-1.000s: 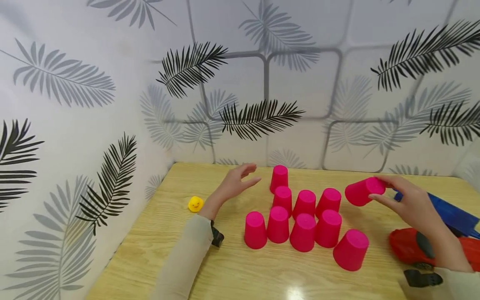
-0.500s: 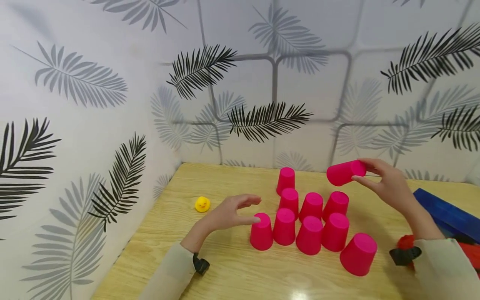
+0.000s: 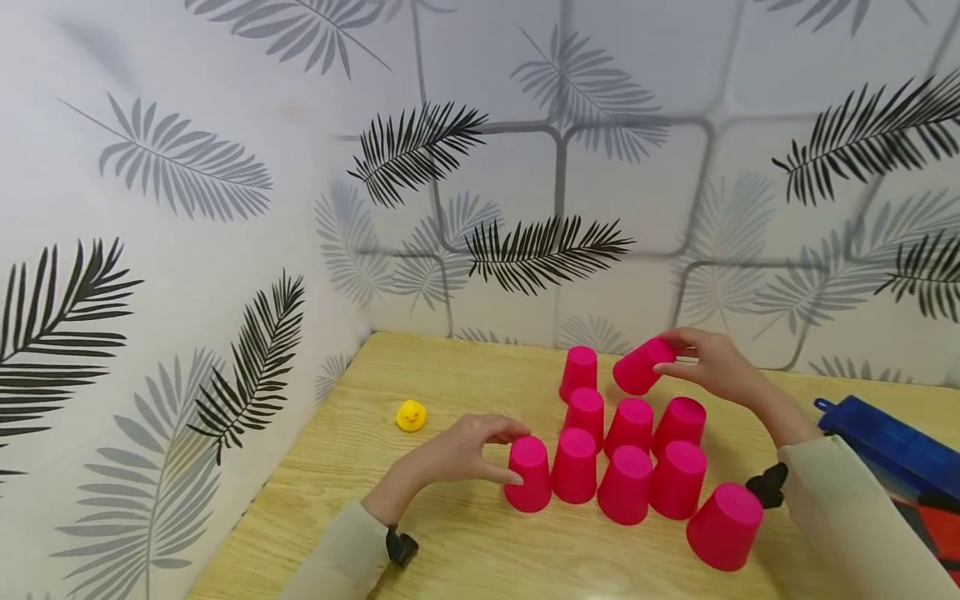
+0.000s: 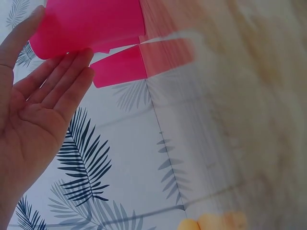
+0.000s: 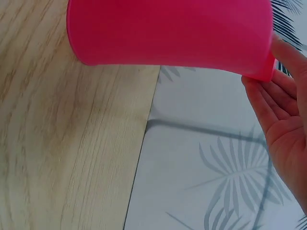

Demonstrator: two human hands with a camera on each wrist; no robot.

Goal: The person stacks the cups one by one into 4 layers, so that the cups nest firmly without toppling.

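In the head view, my right hand [image 3: 708, 362] pinches a tilted pink plastic cup [image 3: 637, 369] by its closed end, thumb on the near side. The right wrist view shows this cup [image 5: 172, 33] above the wooden table. My left hand [image 3: 465, 454] is at the leftmost front cup [image 3: 531, 479], fairly straight fingers on the far side and thumb in front. In the left wrist view, thumb and fingertips overlap that cup [image 4: 86, 26]; firm contact is unclear. Several more upside-down pink cups stand close together, including a back cup [image 3: 579, 375] and a right front cup [image 3: 725, 529].
A small yellow duck [image 3: 411, 416] sits on the wooden table [image 3: 337, 467] at left. To the right lie a long blue object [image 3: 892, 446] and a red object [image 3: 941, 533], partly behind the right sleeve. A leaf-patterned wall [image 3: 525, 317] borders the back.
The right hand has carried its tilted cup leftward, toward the back cup. My left hand has moved down and toward me to the leftmost front cup. The standing cups keep their arrangement.
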